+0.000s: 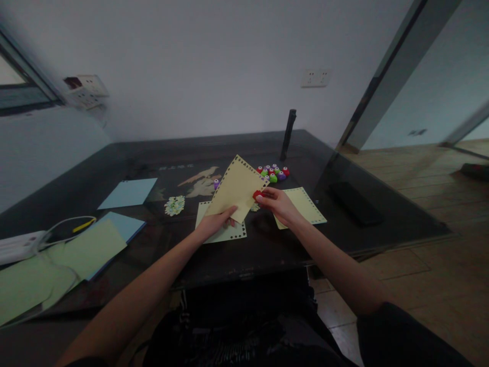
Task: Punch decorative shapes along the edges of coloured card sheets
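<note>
My left hand [218,223] pinches the lower corner of a pale yellow paper sheet [237,189], which is tilted above the table. Small shapes are cut out along its upper edges. Between the fingers of my right hand [280,205] is a small red craft punch [257,195], at the sheet's right edge; whether the paper is inside its slot I cannot tell. Under the raised sheet lies a pale sheet with a punched border [225,235]. Another yellow sheet [305,205], punched along its right edge, rests beside my right hand.
Several coloured punches [272,174] cluster behind the sheet, and a purple punch [216,183] stands left of it. A patch of small pale flower shapes [174,205], blue paper [129,193], green paper [97,247], a power strip with cable [23,247] and a black upright post [288,135] are also there.
</note>
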